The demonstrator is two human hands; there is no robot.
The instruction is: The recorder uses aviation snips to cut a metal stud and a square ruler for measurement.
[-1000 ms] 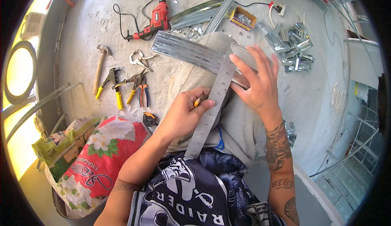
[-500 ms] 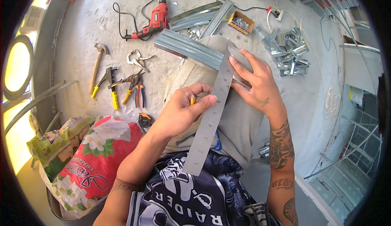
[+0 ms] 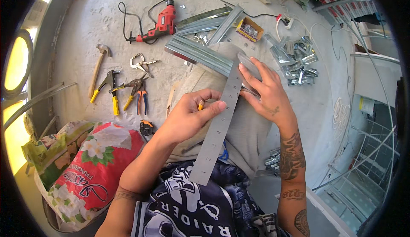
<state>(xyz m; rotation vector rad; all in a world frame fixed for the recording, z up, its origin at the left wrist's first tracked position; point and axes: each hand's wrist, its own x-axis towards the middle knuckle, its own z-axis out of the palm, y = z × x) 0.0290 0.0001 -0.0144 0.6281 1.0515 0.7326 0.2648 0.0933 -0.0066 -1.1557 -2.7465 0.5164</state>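
Observation:
My left hand point(image 3: 190, 117) grips a flat steel ruler point(image 3: 212, 145) between thumb and fingers, a yellow pencil point(image 3: 200, 106) also caught in them. The ruler slants from my lap up across a metal channel point(image 3: 198, 54) lying crosswise over my leg in pale trousers point(image 3: 194, 81). My right hand point(image 3: 265, 94) clasps the channel near its right end, fingertips on the ruler's upper end.
On the floor lie a red drill point(image 3: 164, 21), hammer point(image 3: 97, 72), locking pliers point(image 3: 141, 62), riveter point(image 3: 112, 90), snips point(image 3: 132, 92), tape measure point(image 3: 146, 127), screw box point(image 3: 250, 31), cut metal pieces point(image 3: 299, 55) and steel strips point(image 3: 224, 23). Two printed sacks point(image 3: 102, 151) sit at left, metal framing point(image 3: 373, 147) at right.
Compared with a second ago, the ruler's lower end sits further down over my lap. My right fingers have drawn closer around the channel. The channel has shifted slightly right.

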